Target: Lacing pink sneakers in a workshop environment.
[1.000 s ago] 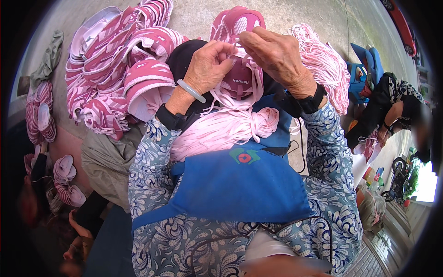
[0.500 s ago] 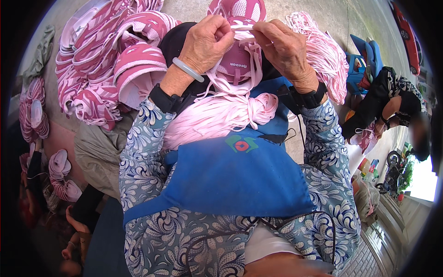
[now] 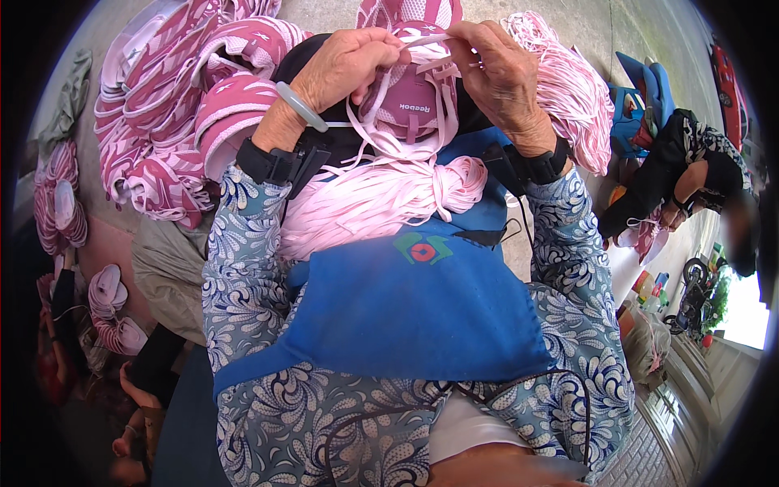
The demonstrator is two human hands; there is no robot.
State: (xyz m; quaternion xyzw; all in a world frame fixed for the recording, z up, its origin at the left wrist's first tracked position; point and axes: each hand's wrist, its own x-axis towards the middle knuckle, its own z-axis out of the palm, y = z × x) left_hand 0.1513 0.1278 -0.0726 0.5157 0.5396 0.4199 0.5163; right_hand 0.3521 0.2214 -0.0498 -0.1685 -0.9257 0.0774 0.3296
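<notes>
A pink-and-white sneaker (image 3: pixel 411 96) stands in front of me between my dark-clad knees, its tongue toward me and its toe at the top edge. Pale pink shoelaces hang loosely around the tongue. Above it, my left hand (image 3: pixel 345 69) and my right hand (image 3: pixel 497 77) pinch a pale shoelace (image 3: pixel 423 42) stretched between them. The left fingers are curled, with the grip partly hidden; thumb and forefinger of the right hand close on the lace. Across my lap, on a blue apron (image 3: pixel 422 316), lies a tied bundle of pink laces (image 3: pixel 349 213).
Stacked pink shoe uppers (image 3: pixel 154 97) cover the ground at my left, beside a grey-green cloth (image 3: pixel 174 268). A second lace bundle (image 3: pixel 564 93) lies beyond my right hand. At the right another person (image 3: pixel 694 174) handles a pink shoe (image 3: pixel 645 235); more people sit at the left edge.
My left hand has moved left and slightly down, opening wider the span of lace between the hands. My right hand stays nearly in place, and the lace now slants up toward it.
</notes>
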